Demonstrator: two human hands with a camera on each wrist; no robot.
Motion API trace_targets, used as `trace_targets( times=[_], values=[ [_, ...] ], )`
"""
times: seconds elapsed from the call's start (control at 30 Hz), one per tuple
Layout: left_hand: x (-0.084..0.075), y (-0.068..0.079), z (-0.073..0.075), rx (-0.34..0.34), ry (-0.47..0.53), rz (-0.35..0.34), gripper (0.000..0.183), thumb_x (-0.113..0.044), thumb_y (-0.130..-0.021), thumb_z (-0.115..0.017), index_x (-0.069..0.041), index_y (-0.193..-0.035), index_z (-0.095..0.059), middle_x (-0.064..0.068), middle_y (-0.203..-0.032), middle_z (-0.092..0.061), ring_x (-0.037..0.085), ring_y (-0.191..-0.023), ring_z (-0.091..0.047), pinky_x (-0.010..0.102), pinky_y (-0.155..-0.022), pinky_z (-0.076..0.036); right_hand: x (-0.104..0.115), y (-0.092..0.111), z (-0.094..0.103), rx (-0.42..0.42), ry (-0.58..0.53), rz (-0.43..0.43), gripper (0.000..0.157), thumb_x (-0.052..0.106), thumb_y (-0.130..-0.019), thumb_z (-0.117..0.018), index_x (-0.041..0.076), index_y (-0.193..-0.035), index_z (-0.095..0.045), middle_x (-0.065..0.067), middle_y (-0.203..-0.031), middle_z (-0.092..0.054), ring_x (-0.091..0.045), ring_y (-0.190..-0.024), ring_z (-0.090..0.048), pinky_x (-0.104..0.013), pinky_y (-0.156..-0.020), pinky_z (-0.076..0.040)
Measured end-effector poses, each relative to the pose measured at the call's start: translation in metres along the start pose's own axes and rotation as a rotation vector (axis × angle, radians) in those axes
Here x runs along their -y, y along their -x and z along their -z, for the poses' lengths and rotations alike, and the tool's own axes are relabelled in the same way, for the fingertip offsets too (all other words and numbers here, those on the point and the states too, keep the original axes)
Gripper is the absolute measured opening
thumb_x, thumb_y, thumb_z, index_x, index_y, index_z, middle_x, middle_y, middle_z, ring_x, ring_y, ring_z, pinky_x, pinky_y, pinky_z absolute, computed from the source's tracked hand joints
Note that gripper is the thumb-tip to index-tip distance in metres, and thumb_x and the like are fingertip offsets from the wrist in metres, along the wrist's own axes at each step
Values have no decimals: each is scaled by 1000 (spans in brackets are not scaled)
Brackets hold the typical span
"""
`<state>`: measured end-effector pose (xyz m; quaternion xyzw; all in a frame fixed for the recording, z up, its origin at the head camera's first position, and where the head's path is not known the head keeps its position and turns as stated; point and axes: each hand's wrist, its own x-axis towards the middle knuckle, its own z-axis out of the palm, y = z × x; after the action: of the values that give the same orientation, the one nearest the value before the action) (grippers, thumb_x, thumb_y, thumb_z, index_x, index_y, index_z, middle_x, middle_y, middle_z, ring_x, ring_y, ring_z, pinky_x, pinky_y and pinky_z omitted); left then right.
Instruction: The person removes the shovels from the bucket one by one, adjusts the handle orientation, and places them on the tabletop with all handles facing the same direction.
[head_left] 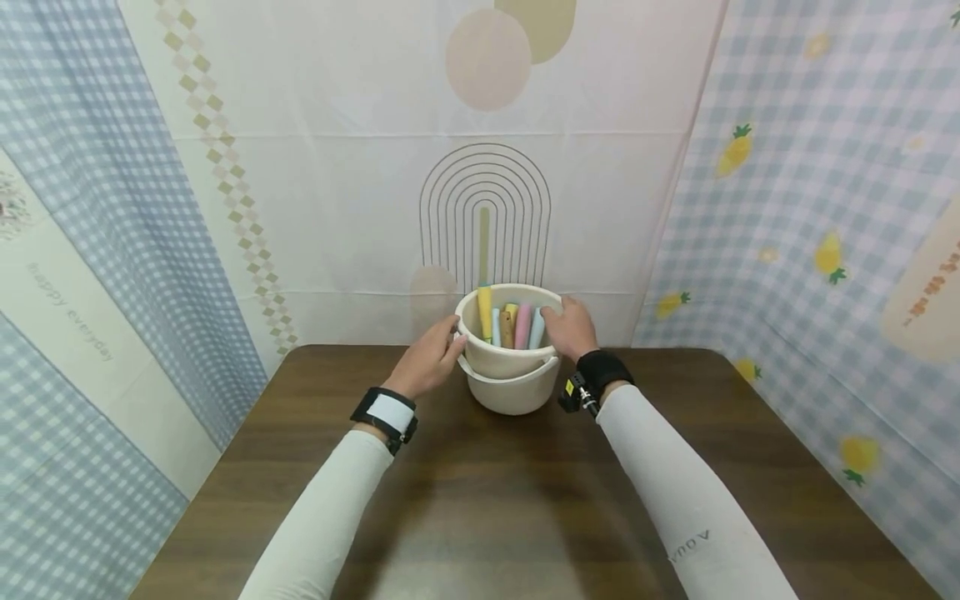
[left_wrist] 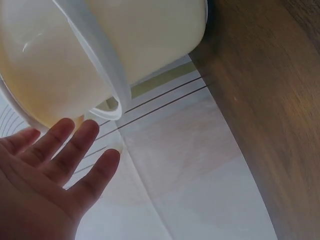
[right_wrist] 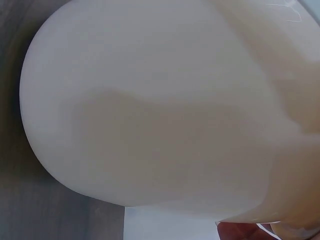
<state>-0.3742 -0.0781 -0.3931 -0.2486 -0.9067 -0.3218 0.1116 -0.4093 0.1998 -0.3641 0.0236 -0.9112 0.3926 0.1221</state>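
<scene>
White sleeves (head_left: 318, 521), smooth round bucket (head_left: 512, 397), wood-grain table (head_left: 465, 517)

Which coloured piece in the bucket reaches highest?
The yellow piece at the far left; its top stands above the others, including the second yellow piece.

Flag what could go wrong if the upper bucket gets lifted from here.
The left hand has fairly straight fingers, not wrapped round the upper bucket, so it might tilt. That bucket sits nested in the lower bucket, which could stick and rise too. The yellow stick stands tallest and may spill if things tip.
</scene>
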Motion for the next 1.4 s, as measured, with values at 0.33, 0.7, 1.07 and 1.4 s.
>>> trace_targets(
  times=[0.33, 0.7, 1.07, 1.4],
  values=[
    [8, 4, -3, -80, 17, 38, 58, -41, -112, -36, -9, -160, -35, 16, -152, -51, 31, -135, -57, 52, -110, -50, 8, -3, -10, 34, 9, -26, 71, 38, -106, -43, -9, -158, -30, -28, -161, -37, -43, -148, -38, -56, -123, -32],
    [-13, -22, 29, -42, -144, 10, 52, -33, -111, -43, 2, -150, -47, 23, -148, -52, 38, -139, -51, 52, -117, -43, 11, -4, -7, 49, 68, -47, 74, 36, -101, -47, -10, -156, -32, -28, -160, -38, -43, -144, -42, -56, -121, -35],
    [-52, -87, 76, 237, -341, 10, 58, -28, -108, -50, -1, -158, -36, 23, -153, -52, 36, -141, -52, 49, -119, -42, 15, -1, -10, 68, 88, -52, 76, 39, -100, -48, -11, -156, -32, -28, -161, -37, -43, -143, -44, -55, -120, -37],
    [-47, -132, 65, 308, -315, 180, 64, -24, -106, -53, -4, -162, -30, 20, -162, -43, 37, -150, -42, 50, -125, -33, 21, -1, -12, 66, 143, -57, 76, 41, -102, -48, -10, -156, -32, -26, -163, -35, -43, -148, -39, -53, -123, -34]
  ],
)
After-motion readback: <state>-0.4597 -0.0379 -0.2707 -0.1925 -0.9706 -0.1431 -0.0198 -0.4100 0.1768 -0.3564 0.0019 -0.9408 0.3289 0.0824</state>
